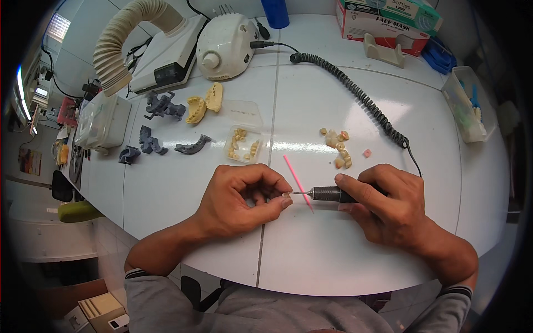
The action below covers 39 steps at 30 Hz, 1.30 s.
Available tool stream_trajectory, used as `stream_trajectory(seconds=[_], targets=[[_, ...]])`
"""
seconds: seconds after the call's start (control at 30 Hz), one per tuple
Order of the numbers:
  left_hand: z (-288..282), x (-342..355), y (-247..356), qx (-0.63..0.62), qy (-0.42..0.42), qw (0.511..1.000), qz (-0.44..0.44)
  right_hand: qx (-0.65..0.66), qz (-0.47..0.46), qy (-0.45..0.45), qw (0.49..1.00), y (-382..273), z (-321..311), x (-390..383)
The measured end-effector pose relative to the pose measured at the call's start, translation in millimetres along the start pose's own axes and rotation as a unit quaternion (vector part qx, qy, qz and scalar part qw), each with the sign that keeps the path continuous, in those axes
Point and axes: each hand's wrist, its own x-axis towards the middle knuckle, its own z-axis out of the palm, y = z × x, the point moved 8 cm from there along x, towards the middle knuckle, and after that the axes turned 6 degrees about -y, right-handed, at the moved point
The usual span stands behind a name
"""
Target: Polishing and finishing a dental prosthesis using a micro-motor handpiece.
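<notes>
My left hand (239,194) pinches a small dental crown (286,195) between thumb and fingertips. In my right hand (391,205) is a dark rotary handpiece (327,193), held like a pen. Its thin metal bur points left and meets the crown, or nearly so; contact is too small to tell. A thin pink stick (294,173) lies on the white table just behind the bur. Several tooth-coloured crowns (340,147) sit in a loose group beyond my right hand, with a small pink piece (367,153) beside them.
A clear box of crowns (243,154) lies open ahead, near yellow dental casts (196,110) and grey models (192,145). Behind stand a white control unit (225,47) and ribbed suction hose (111,55). A coiled black cord (355,83) crosses the right side. A bin (466,105) stands far right.
</notes>
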Motion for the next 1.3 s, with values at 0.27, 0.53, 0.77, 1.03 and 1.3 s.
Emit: stream_trajectory(seconds=[0.27,0.53,0.77,1.03,1.3], targets=[[1.0,0.5,-1.9,-0.006,0.004,1.000,-0.026,-0.013,0.002,-0.004,1.000,-0.9,1.5,-0.1],[2.2,1.5,-0.3,-0.006,0.004,1.000,-0.024,-0.001,-0.016,-0.024,1.000,-3.9,0.5,0.4],[2.9,1.2,-2.0,-0.018,0.001,0.999,-0.030,-0.006,-0.014,-0.027,1.000,-4.1,1.6,0.4],[2.9,0.9,-1.8,-0.018,-0.003,0.999,-0.028,-0.001,-0.015,-0.032,0.999,-4.2,1.2,1.6],[2.8,1.1,-1.2,-0.014,-0.003,0.999,-0.035,-0.012,-0.002,-0.015,1.000,-2.7,1.8,1.4]])
